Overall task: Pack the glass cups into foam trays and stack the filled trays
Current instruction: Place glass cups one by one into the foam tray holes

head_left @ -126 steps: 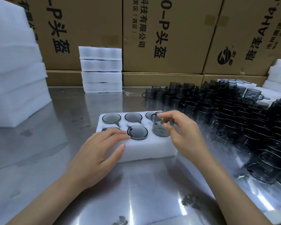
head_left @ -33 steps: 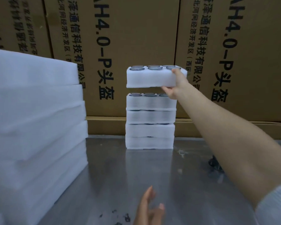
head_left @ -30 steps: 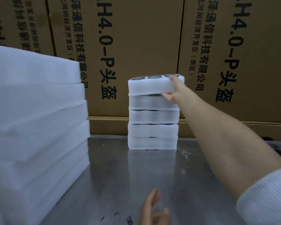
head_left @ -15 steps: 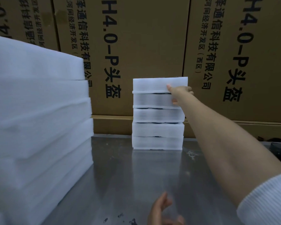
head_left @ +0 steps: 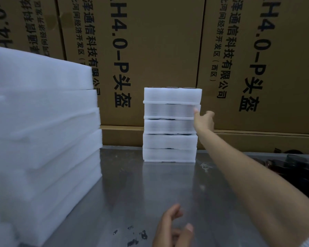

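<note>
A stack of several filled white foam trays [head_left: 170, 125] stands at the back of the steel table, against the cardboard boxes. The top tray [head_left: 172, 94] lies on the stack, with dark cup rims just showing above it. My right hand [head_left: 203, 120] reaches out to the stack's right side, a fingertip touching the second tray, and it holds nothing. My left hand [head_left: 173, 229] hovers low over the table near the bottom edge, fingers loosely curled and empty. Dark glass cups [head_left: 296, 164] show at the right edge.
A tall pile of white foam sheets [head_left: 41, 139] fills the left side. Big printed cardboard boxes [head_left: 150, 50] form a wall behind. The shiny steel table [head_left: 150, 189] stretches between the pile and the cups.
My right hand set the filled tray on top of the stack, let go of it and slid down to the stack's right side. The left hand stayed low over the table.
</note>
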The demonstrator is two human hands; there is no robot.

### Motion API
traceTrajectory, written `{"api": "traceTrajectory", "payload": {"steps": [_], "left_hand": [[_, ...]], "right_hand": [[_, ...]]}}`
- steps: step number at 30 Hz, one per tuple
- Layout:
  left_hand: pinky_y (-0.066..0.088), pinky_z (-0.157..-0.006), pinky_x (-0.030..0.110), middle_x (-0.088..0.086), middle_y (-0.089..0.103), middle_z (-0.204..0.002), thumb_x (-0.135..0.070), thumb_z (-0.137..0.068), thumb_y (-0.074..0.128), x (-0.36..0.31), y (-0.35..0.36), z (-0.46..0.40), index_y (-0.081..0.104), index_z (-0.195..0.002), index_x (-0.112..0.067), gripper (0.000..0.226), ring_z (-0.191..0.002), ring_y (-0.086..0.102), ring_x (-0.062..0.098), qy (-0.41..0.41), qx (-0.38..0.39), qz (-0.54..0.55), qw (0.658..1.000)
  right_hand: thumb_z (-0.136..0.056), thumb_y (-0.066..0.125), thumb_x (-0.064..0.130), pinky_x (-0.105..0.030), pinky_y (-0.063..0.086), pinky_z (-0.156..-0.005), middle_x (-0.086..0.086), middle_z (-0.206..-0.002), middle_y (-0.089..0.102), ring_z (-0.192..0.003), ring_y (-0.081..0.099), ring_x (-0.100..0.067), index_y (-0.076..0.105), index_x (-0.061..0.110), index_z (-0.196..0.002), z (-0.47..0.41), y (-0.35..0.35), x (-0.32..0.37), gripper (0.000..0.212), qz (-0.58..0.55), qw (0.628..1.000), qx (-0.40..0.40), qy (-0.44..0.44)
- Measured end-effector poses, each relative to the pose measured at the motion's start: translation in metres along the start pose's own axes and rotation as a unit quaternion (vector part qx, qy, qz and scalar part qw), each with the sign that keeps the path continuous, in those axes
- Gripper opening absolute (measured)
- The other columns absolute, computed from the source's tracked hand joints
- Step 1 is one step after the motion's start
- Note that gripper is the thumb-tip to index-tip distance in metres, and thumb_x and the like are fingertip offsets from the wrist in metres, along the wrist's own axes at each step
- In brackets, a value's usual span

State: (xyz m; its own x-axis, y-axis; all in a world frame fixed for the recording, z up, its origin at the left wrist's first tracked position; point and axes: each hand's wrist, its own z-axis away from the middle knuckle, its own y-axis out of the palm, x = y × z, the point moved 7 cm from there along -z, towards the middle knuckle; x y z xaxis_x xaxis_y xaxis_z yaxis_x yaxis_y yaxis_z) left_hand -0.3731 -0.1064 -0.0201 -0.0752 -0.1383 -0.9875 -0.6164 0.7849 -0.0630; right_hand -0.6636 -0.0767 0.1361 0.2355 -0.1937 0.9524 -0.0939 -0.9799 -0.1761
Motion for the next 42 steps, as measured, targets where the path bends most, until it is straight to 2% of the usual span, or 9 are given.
{"api": "traceTrajectory", "payload": {"steps": [4,9,14,20,27,31,37,40,42], "left_hand": [[0.044,-0.068,0.009,-0.018,0.063,-0.110,-0.010,-0.088,0.061,-0.007,-0.004,0.008,0.058,-0.108,-0.030,0.029,-0.069,0.058,0.005,0.019,-0.023,0.055,0.998],[0.040,-0.083,0.011,-0.005,0.057,-0.119,-0.016,-0.093,0.057,-0.010,-0.004,0.010,0.053,-0.114,-0.025,0.023,-0.098,0.055,0.006,0.046,-0.016,-0.011,0.999],[0.034,-0.077,0.008,-0.004,0.057,-0.115,-0.018,-0.089,0.062,-0.019,-0.002,0.038,0.055,-0.116,-0.021,0.028,-0.091,0.051,-0.001,0.065,-0.033,-0.110,0.991],[0.037,-0.073,0.005,-0.004,0.060,-0.102,-0.005,-0.084,0.064,-0.035,0.007,0.124,0.059,-0.093,-0.028,0.026,-0.081,0.054,-0.001,0.119,0.056,-0.123,0.984],[0.043,-0.082,0.014,-0.007,0.056,-0.107,-0.008,-0.082,0.060,-0.041,0.003,0.185,0.060,-0.112,-0.018,0.031,-0.085,0.056,0.002,0.177,0.153,-0.219,0.947],[0.039,-0.098,0.033,0.000,0.048,-0.126,-0.030,-0.088,0.053,-0.060,-0.043,0.162,0.049,-0.126,-0.018,0.040,-0.117,0.048,0.018,0.221,0.091,-0.463,0.853],[0.017,-0.112,0.050,0.011,0.005,-0.156,-0.051,-0.088,0.050,-0.129,-0.177,0.094,0.010,-0.147,-0.016,0.079,-0.140,0.014,0.035,0.049,-0.136,-0.799,0.583],[0.015,-0.113,0.054,0.016,0.002,-0.155,-0.050,-0.089,0.051,-0.150,-0.243,0.085,0.004,-0.149,-0.015,0.083,-0.139,0.014,0.043,-0.055,-0.192,-0.824,0.530],[0.025,-0.110,0.051,0.015,0.016,-0.150,-0.043,-0.089,0.053,-0.150,-0.270,0.087,0.011,-0.145,-0.013,0.076,-0.132,0.032,0.039,-0.103,-0.200,-0.815,0.534]], "right_hand": [[-0.097,0.043,0.033,-0.044,0.049,-0.090,-0.004,-0.115,0.059,-0.098,0.061,-0.025,0.042,0.013,-0.131,0.057,-0.020,-0.064,0.039,-0.012,0.998,0.051,0.025],[-0.098,0.045,0.014,-0.029,0.043,-0.061,-0.004,-0.084,0.063,-0.059,0.053,-0.017,0.058,0.010,-0.103,0.153,-0.057,-0.124,0.014,-0.054,0.988,0.131,0.065],[-0.094,0.047,0.000,-0.027,0.044,-0.059,-0.001,-0.069,0.062,-0.059,0.054,-0.014,0.062,0.012,-0.089,0.241,-0.113,-0.115,0.020,-0.038,0.988,0.148,-0.001],[-0.088,0.054,0.001,-0.020,0.046,-0.064,0.005,-0.064,0.066,-0.063,0.060,0.001,0.064,0.024,-0.078,0.315,-0.155,-0.104,0.028,0.050,0.970,0.220,-0.091],[-0.087,0.057,0.008,-0.026,0.048,-0.072,0.013,-0.068,0.068,-0.070,0.061,0.000,0.063,0.033,-0.074,0.352,-0.178,-0.099,0.029,0.149,0.941,0.267,-0.142],[-0.090,0.056,0.011,-0.013,0.040,-0.061,0.014,-0.060,0.066,-0.061,0.056,0.008,0.061,0.033,-0.076,0.360,-0.184,-0.095,0.027,0.158,0.936,0.278,-0.144],[-0.091,0.054,0.013,-0.012,0.037,-0.057,0.015,-0.061,0.066,-0.058,0.053,0.009,0.061,0.033,-0.078,0.361,-0.185,-0.095,0.025,0.167,0.934,0.286,-0.137],[-0.091,0.054,0.013,-0.013,0.038,-0.058,0.016,-0.061,0.066,-0.059,0.054,0.008,0.061,0.033,-0.077,0.360,-0.184,-0.095,0.026,0.170,0.933,0.288,-0.133],[-0.091,0.054,0.014,-0.019,0.042,-0.065,0.014,-0.062,0.067,-0.065,0.056,0.005,0.061,0.034,-0.077,0.360,-0.184,-0.095,0.026,0.172,0.933,0.288,-0.129]]}}
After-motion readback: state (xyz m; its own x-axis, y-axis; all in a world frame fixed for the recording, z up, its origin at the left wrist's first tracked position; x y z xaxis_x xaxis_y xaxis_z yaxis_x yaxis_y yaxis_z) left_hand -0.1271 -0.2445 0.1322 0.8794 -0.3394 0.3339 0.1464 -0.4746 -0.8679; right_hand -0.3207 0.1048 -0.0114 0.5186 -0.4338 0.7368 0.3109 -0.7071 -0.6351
